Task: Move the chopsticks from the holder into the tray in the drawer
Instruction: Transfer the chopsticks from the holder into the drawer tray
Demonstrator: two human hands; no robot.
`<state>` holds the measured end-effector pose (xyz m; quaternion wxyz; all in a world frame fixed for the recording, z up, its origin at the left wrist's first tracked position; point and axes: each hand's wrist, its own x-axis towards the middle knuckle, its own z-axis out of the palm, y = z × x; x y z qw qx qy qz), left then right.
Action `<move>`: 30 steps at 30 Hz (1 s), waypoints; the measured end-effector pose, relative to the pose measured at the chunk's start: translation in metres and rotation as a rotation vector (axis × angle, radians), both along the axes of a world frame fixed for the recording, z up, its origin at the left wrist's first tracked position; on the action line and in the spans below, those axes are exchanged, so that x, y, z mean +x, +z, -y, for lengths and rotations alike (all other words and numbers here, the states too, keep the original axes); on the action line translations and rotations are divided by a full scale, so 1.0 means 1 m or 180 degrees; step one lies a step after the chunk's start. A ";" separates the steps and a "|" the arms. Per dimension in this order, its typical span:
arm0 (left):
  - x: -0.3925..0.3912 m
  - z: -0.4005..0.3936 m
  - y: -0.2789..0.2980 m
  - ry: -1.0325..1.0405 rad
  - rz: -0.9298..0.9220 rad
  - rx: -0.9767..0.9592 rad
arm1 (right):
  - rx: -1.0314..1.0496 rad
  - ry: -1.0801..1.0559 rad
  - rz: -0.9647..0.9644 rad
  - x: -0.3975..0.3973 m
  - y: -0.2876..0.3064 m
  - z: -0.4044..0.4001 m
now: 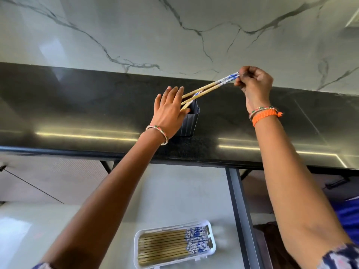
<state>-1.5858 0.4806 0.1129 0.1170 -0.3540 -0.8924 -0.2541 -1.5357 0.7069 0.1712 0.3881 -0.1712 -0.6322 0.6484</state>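
Two chopsticks (210, 86) are in your right hand (254, 85), pinched at their blue-and-white patterned ends between thumb and fingertips, while their plain tips still sit down in the dark ribbed holder (189, 121) on the black counter (77, 117). Your left hand (169, 109) lies against the holder's near side with fingers straight, steadying it rather than gripping.

From the head view, the risk is in the angle: the sticks lean well over to the right, so pulling along that slant could drag the tips against the rim and tip the holder, or lever one stick out of your light pinch. A hold that far out at the ends gives little control, and the pair could scissor apart and one could fall to the counter or the floor. Lift more upright and keep the left hand where it is.

The sticks look slim, pale bamboo shafts with glossy painted tops. Many more lie side by side in the white tray (210, 228) in the drawer (174, 191) below, patterned ends to the right. I cannot tell whether others remain in the holder.
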 end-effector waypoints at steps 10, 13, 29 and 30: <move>0.080 0.058 -0.055 -0.0247 0.1341 -0.1159 | -0.0303 -0.0224 0.1003 0.094 -0.120 0.096; 0.113 0.079 -0.101 -0.0132 0.0841 -0.1532 | 0.0448 -0.0165 0.1566 0.122 -0.160 0.123; 0.202 0.150 -0.221 -0.0426 0.0849 -0.2365 | 0.3051 0.2837 0.2975 0.222 -0.286 0.196; 0.199 0.157 -0.225 -0.0241 0.0882 -0.2320 | 0.3120 0.2798 0.3101 0.224 -0.291 0.189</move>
